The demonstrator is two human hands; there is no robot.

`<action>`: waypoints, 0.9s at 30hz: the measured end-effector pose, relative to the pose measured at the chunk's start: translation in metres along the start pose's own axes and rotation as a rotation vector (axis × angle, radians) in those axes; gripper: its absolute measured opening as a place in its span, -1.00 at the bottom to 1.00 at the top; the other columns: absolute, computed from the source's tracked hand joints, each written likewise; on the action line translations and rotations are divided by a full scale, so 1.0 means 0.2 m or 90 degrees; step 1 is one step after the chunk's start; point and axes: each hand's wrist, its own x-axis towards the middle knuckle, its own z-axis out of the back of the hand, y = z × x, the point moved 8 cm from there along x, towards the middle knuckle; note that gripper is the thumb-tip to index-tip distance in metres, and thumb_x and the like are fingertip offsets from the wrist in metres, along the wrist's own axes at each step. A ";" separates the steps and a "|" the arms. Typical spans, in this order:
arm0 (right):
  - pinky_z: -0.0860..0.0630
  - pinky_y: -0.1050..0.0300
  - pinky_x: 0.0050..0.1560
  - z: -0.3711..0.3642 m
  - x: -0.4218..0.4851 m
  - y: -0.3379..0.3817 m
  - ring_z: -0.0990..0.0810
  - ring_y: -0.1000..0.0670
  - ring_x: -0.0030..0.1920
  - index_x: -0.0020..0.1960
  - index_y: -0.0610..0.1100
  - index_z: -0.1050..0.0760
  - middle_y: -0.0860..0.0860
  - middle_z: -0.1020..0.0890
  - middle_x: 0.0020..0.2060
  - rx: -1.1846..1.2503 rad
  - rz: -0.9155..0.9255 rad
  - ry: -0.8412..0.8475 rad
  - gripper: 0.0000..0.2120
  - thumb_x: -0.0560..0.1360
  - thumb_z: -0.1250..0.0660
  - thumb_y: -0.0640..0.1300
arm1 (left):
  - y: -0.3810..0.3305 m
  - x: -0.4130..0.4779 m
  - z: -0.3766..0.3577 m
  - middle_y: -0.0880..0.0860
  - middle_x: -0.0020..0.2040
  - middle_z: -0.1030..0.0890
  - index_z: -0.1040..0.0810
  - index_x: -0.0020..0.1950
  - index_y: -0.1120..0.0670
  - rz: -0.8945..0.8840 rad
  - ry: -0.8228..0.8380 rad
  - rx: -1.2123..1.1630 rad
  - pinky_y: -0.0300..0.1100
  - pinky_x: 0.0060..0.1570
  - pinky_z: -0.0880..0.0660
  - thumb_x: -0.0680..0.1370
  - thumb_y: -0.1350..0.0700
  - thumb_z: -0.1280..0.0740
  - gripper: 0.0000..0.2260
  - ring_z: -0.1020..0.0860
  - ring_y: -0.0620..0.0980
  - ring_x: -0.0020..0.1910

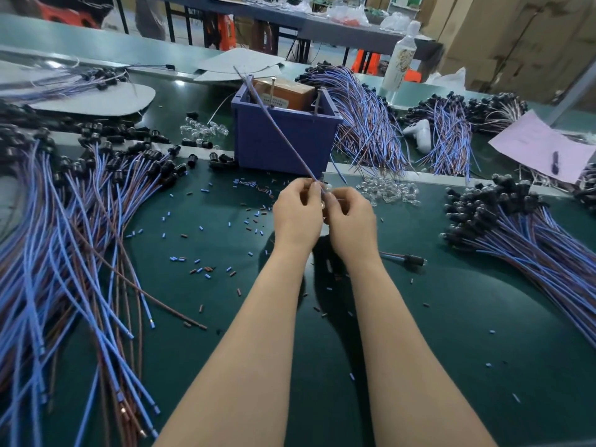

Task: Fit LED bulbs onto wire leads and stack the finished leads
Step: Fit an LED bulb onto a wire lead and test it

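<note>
Wire lead (pixel 284 137): thin, light and limp. Likely whips if held far from its end, so grip close to the tip. It rises from between the hands, slanting up and away across the blue bin (pixel 258 146).

LED bulb (pixel 327 188): clear, small, probably slick and easily dropped. Best pinched by the dome.

Left hand (pixel 298 212): fingers curled, pinching the lead near its lower end.

Right hand (pixel 351 219): touching the left, fingers closed on the bulb, which is mostly hidden.

Both hands are above the green mat (pixel 451 317).

Likely factory, wire leads (pixel 58 227) heaped, workbenches (pixel 354 33)
</note>
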 end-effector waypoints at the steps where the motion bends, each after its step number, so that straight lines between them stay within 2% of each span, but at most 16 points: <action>1: -0.50 0.07 0.00 0.00 0.00 0.00 -0.61 -0.10 -0.09 -0.08 -0.12 -0.49 -0.04 -0.61 -0.19 -0.003 -0.004 -0.007 -0.91 0.57 -0.23 -0.21 | 0.00 0.00 0.00 0.02 -0.18 -0.58 -0.58 -0.05 0.15 -0.005 -0.001 -0.003 -0.45 -0.24 -0.41 0.59 0.19 -0.24 -0.86 -0.52 -0.05 -0.18; 4: -0.49 -0.08 0.12 0.03 0.01 -0.03 -0.59 -0.13 -0.04 -0.07 -0.15 -0.43 -0.06 -0.60 -0.17 0.051 -0.047 -0.067 -0.90 0.59 -0.17 -0.21 | 0.02 0.00 0.03 0.01 -0.21 -0.59 -0.58 -0.08 0.13 -0.005 -0.041 0.027 -0.30 -0.16 -0.40 0.58 0.16 -0.24 -0.86 -0.53 -0.03 -0.18; 6: -0.51 -0.13 0.10 0.07 0.01 -0.06 -0.57 -0.07 -0.12 -0.07 -0.13 -0.37 0.01 -0.56 -0.24 0.105 -0.076 -0.134 -0.89 0.61 -0.12 -0.22 | 0.04 0.01 0.05 0.01 -0.25 -0.59 -0.50 -0.14 0.11 0.019 -0.068 -0.003 -0.25 -0.15 -0.42 0.60 0.17 -0.20 -0.85 -0.56 0.00 -0.20; 8: -0.50 -0.10 0.01 0.12 0.01 -0.07 -0.52 -0.04 -0.17 -0.04 -0.12 -0.33 0.03 -0.51 -0.26 0.112 -0.084 -0.186 -0.91 0.61 -0.09 -0.22 | 0.06 0.00 0.04 -0.02 -0.31 -0.58 -0.42 -0.17 0.09 0.053 -0.065 -0.066 -0.27 -0.22 -0.48 0.62 0.19 -0.15 -0.82 -0.59 -0.07 -0.31; 10: -0.41 0.04 -0.10 0.14 0.00 -0.07 -0.47 0.01 -0.23 0.01 -0.12 -0.36 0.06 -0.48 -0.26 0.104 -0.071 -0.217 -0.91 0.61 -0.08 -0.22 | 0.06 0.00 0.02 -0.04 -0.36 -0.57 -0.40 -0.16 0.08 0.051 -0.051 -0.061 -0.38 -0.32 -0.47 0.63 0.19 -0.13 -0.82 -0.55 -0.21 -0.44; 12: -0.31 0.20 -0.13 0.13 0.00 -0.03 -0.44 0.06 -0.25 0.11 -0.17 -0.43 0.08 -0.50 -0.23 0.075 -0.037 -0.213 -0.82 0.62 -0.08 -0.20 | 0.05 -0.01 0.02 -0.06 -0.37 -0.56 -0.42 -0.11 0.12 0.035 -0.043 -0.030 -0.48 -0.37 -0.42 0.63 0.19 -0.14 -0.86 -0.51 -0.27 -0.49; 15: -0.27 0.25 -0.14 0.08 -0.02 0.02 -0.47 0.01 -0.13 0.19 -0.20 -0.50 -0.01 -0.58 -0.09 -0.019 0.019 -0.159 -0.74 0.63 -0.09 -0.20 | 0.05 -0.01 0.02 -0.04 -0.37 -0.57 -0.45 -0.09 0.15 0.035 -0.035 -0.006 -0.49 -0.36 -0.40 0.61 0.20 -0.16 -0.88 -0.52 -0.28 -0.48; 17: -0.31 0.16 -0.13 0.06 -0.02 0.03 -0.53 -0.08 -0.12 0.13 -0.19 -0.55 -0.09 -0.64 -0.10 -0.060 0.037 -0.125 -0.75 0.60 -0.13 -0.21 | 0.04 -0.01 0.01 0.03 -0.29 -0.62 -0.48 -0.12 0.13 0.033 -0.024 0.033 -0.33 -0.23 -0.46 0.60 0.18 -0.19 -0.87 -0.59 -0.11 -0.32; 19: -0.35 0.13 -0.10 0.05 -0.03 0.04 -0.55 -0.10 -0.10 0.08 -0.18 -0.57 -0.12 -0.66 -0.11 -0.077 0.041 -0.109 -0.78 0.57 -0.16 -0.21 | 0.04 -0.01 0.02 0.00 -0.26 -0.61 -0.49 -0.14 0.11 0.025 -0.025 0.078 -0.28 -0.23 -0.37 0.58 0.15 -0.21 -0.87 -0.55 0.00 -0.22; 22: -0.39 0.11 -0.07 0.05 -0.03 0.05 -0.56 -0.10 -0.10 0.01 -0.16 -0.60 -0.12 -0.67 -0.15 -0.090 0.041 -0.107 -0.80 0.53 -0.21 -0.20 | 0.03 -0.02 0.02 -0.09 -0.33 -0.52 -0.51 -0.16 0.09 0.013 -0.022 0.106 -0.32 -0.31 -0.28 0.56 0.14 -0.24 -0.88 -0.49 -0.03 -0.25; 27: -0.41 0.08 -0.10 0.06 -0.04 0.06 -0.52 -0.08 -0.18 -0.07 -0.17 -0.61 -0.09 -0.63 -0.26 -0.085 0.037 -0.112 -0.83 0.49 -0.23 -0.21 | 0.01 -0.03 0.01 -0.09 -0.36 -0.52 -0.51 -0.22 0.08 0.004 -0.011 0.115 -0.22 -0.23 -0.39 0.53 0.15 -0.27 -0.87 -0.51 -0.01 -0.26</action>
